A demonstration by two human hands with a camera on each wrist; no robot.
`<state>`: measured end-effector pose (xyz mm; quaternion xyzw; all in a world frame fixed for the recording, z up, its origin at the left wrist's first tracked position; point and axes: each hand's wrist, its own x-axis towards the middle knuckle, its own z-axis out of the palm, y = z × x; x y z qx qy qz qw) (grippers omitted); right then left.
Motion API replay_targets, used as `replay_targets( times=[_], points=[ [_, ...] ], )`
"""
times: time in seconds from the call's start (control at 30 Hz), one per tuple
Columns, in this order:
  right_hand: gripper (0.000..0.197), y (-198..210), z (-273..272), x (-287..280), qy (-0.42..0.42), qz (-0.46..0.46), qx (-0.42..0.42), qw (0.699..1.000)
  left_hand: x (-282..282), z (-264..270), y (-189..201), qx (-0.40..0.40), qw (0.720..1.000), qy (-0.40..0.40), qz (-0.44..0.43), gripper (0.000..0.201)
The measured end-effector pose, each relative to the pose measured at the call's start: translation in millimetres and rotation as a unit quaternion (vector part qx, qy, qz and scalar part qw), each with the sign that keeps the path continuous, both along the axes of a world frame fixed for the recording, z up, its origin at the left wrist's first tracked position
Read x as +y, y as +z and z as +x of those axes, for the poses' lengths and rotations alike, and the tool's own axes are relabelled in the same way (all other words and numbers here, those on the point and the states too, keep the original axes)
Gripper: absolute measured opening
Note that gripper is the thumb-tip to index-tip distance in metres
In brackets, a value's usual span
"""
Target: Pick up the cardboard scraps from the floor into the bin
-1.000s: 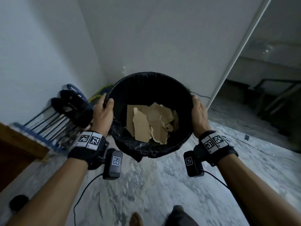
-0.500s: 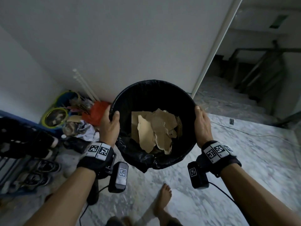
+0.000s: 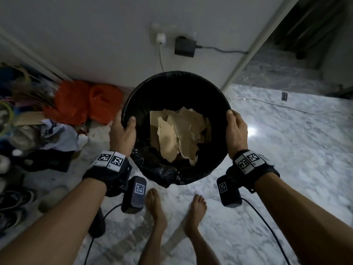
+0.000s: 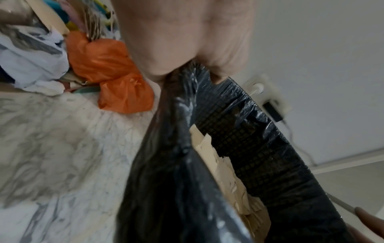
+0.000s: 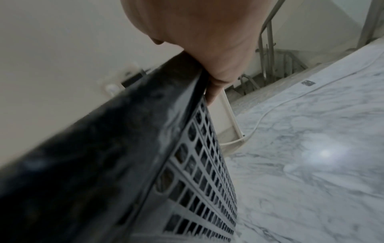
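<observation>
I hold a round black mesh bin (image 3: 172, 87) lined with a black bag in the air above the marble floor. My left hand (image 3: 123, 131) grips its left rim, thumb hooked inside. My right hand (image 3: 236, 127) grips the right rim. Several torn cardboard scraps (image 3: 179, 132) lie inside the bin. The left wrist view shows the bag-covered rim (image 4: 182, 92) pinched under my left hand (image 4: 187, 37), with scraps (image 4: 220, 166) inside. In the right wrist view my right hand (image 5: 205, 41) clasps the rim (image 5: 166, 92) above the bin's mesh wall (image 5: 199, 177).
An orange plastic bag (image 3: 84, 102), clothes and shoes (image 3: 15, 201) are piled at the left by the wall. A wall socket with a charger (image 3: 184, 47) is above the bin. A white cable (image 3: 286, 108) runs across the floor at the right. My bare feet (image 3: 156, 207) stand below the bin.
The view has swung right and tilted down with the bin held in both hands; the shoe rack left the view, and the orange bag, the socket and my feet came into it.
</observation>
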<state>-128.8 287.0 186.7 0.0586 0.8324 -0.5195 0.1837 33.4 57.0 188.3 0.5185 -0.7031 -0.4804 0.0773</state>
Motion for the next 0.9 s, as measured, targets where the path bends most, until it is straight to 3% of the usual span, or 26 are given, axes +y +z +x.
replay_targets(
  times=[0.27,0.47,0.6,0.77,0.9],
  points=[
    [0.035,-155,-9,-22,0.003,0.072,0.0,0.997,-17,-9,-154,-0.044,0.998,-0.011,0.035,0.047],
    [0.039,-239,-4,-14,0.009,0.104,-0.035,0.994,-16,-15,-232,-0.049,0.996,-0.033,0.073,0.041],
    [0.042,-257,0,-6,0.022,0.121,-0.066,0.99,-18,-17,-253,-0.064,0.989,-0.064,0.118,0.042],
    [0.051,-250,-7,0,0.032,0.129,-0.125,0.983,-26,-21,-263,-0.091,0.981,-0.082,0.152,0.062],
    [0.061,-206,-17,2,0.062,0.143,-0.155,0.976,-12,-38,-205,-0.079,0.979,-0.104,0.16,0.052]
  ],
)
